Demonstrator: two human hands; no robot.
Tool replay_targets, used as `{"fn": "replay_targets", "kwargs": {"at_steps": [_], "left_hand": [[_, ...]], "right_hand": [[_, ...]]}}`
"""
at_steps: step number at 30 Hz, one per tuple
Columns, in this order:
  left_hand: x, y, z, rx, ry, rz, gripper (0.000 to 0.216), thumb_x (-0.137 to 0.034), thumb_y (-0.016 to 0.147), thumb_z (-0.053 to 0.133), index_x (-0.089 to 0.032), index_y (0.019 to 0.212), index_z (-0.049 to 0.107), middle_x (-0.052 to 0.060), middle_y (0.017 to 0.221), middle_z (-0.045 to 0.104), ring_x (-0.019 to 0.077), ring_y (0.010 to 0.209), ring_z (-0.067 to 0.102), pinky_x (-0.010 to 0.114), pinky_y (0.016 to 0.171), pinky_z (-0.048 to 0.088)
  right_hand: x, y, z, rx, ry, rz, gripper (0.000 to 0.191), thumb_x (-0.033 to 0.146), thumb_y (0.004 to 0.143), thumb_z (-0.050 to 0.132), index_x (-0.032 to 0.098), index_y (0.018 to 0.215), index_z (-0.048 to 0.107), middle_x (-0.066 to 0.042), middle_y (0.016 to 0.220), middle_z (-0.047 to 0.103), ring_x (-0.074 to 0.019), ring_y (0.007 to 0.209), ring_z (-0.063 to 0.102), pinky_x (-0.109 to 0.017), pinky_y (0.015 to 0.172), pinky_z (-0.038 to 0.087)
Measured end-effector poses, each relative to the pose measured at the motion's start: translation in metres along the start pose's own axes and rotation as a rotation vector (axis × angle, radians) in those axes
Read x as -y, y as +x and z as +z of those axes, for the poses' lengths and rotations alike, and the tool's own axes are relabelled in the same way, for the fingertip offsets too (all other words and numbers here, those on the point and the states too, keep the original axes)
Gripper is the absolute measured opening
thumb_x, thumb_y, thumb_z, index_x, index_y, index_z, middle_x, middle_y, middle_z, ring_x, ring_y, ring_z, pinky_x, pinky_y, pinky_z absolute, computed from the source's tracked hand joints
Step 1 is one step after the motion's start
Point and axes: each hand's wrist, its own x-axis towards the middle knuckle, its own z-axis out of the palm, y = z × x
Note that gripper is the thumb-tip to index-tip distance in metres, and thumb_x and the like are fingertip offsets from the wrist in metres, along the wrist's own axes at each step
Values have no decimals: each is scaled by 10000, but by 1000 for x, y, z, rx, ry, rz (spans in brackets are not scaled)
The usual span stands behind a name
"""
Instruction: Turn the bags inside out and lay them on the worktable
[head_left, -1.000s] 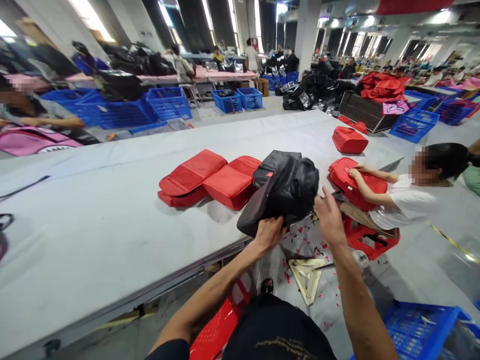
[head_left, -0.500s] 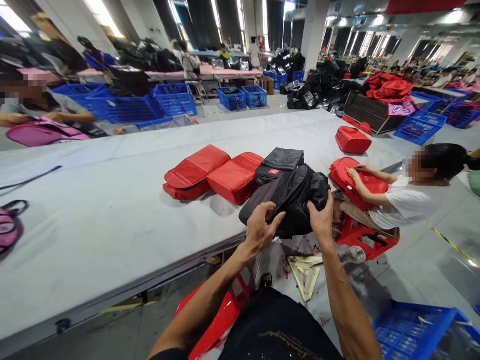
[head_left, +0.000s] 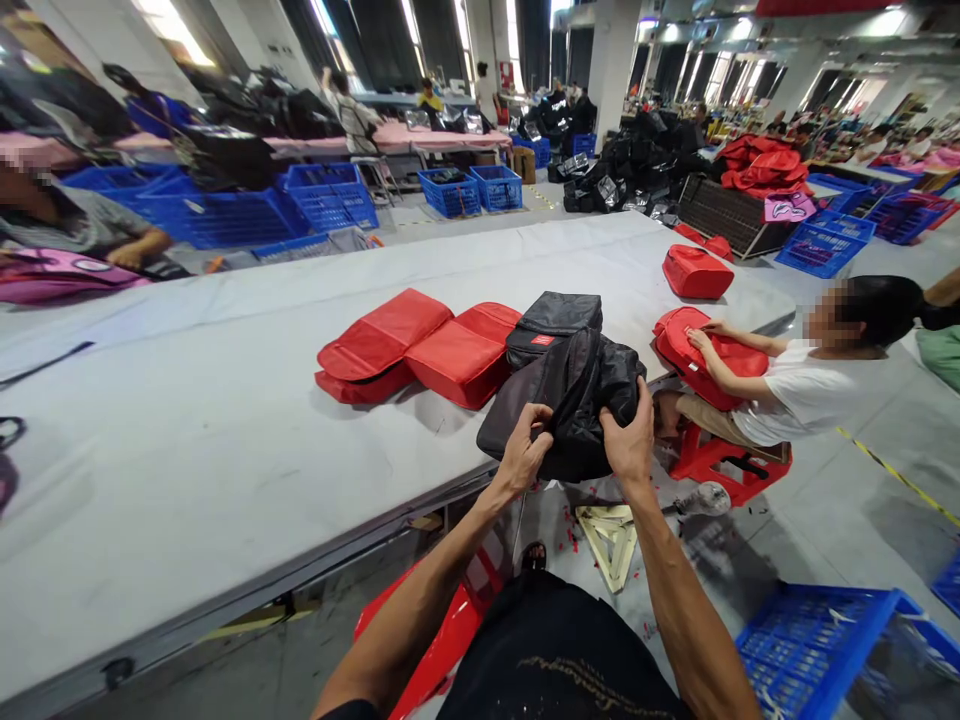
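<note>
Fingers of the left hand curl over the near edge of a black bag and pinch its fabric, thumb underneath. The right hand clamps the bag's right side, thumb up against the crumpled cloth — both hands are closed on it. The bag sits at the near edge of the grey surface, partly overhanging it, its top bunched and folded.

Just behind it, touching, lies a second black bag with a small red label. To the left of that, two red bags lie flat side by side, one overlapping the other. Farther right on the surface a seated person in a white shirt rests both hands on another red bag, and one more red bag lies well beyond, near the far corner.

On the floor below the hands are a pale triangular frame and scattered red scraps. A blue crate stands at the lower right, and a red stool shows under the left forearm. More blue crates line the aisle behind the surface — with piles of black and red bags past them.
</note>
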Motion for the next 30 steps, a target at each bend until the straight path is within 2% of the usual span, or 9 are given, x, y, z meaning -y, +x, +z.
{"fn": "replay_targets", "kwargs": {"at_steps": [6, 11, 14, 17, 18, 20, 24, 27, 30], "left_hand": [[-16, 7, -28, 151, 143, -13, 455, -453, 925, 643, -253, 1333, 628, 83, 1264, 771, 260, 1165, 733, 379, 1008, 571], [-37, 35, -53, 22, 675, -36, 376, -467, 1057, 596, -293, 1360, 735, 52, 969, 824, 282, 942, 776, 340, 845, 500], [-14, 51, -91, -163, 805, -140, 406, -494, 1104, 490, -251, 1264, 774, 71, 890, 805, 283, 845, 742, 326, 764, 454], [42, 48, -131, -388, 776, -357, 487, -483, 1106, 377, -192, 1092, 768, 136, 962, 813, 322, 932, 744, 347, 775, 492], [64, 41, -137, -354, 763, -467, 479, -452, 1087, 370, -187, 981, 755, 149, 910, 800, 340, 938, 751, 357, 773, 509], [103, 17, -134, -100, 740, -624, 466, -424, 1060, 389, -206, 791, 701, 151, 789, 767, 359, 915, 775, 369, 785, 542], [133, -34, -103, 366, 894, -534, 440, -311, 1094, 354, -210, 854, 709, 157, 836, 813, 331, 866, 810, 380, 813, 556], [116, -45, -103, 427, 1155, -353, 400, -310, 1115, 360, -219, 1109, 750, 158, 992, 855, 344, 954, 825, 391, 817, 561], [98, -27, -123, 429, 1173, 85, 480, -197, 1069, 438, -270, 1454, 715, 167, 1320, 844, 347, 1266, 780, 449, 1016, 593]], "right_hand": [[14, 4, -2, 61, -20, -74, 794, 330, 939, 667, 216, 1705, 492, -177, 1630, 626, -329, 1511, 597, -566, 1327, 474], [39, 0, 6, 145, -37, -199, 706, 276, 984, 641, 268, 1682, 533, -136, 1539, 657, -305, 1455, 635, -538, 1299, 529], [40, -3, 9, 146, -37, -236, 686, 263, 989, 636, 274, 1670, 554, -120, 1514, 672, -289, 1448, 645, -501, 1295, 540], [23, 1, 4, 95, -18, -200, 669, 230, 944, 639, 238, 1612, 608, -124, 1495, 704, -284, 1435, 658, -486, 1302, 533], [16, 5, 0, 85, -10, -180, 662, 224, 925, 640, 230, 1587, 627, -123, 1491, 715, -282, 1431, 664, -481, 1298, 536], [4, 12, -9, 109, 0, -156, 655, 219, 895, 642, 234, 1550, 654, -111, 1486, 734, -274, 1421, 677, -469, 1283, 548], [3, 19, -28, 199, -1, -182, 694, 189, 840, 629, 256, 1528, 682, -78, 1499, 745, -260, 1422, 688, -452, 1288, 535], [16, 15, -37, 289, 31, -228, 717, 168, 807, 619, 264, 1513, 694, -59, 1468, 751, -246, 1388, 698, -429, 1279, 528], [28, 8, -39, 405, 64, -277, 729, 160, 787, 625, 282, 1502, 705, -46, 1389, 754, -240, 1313, 708, -425, 1235, 549]]}}
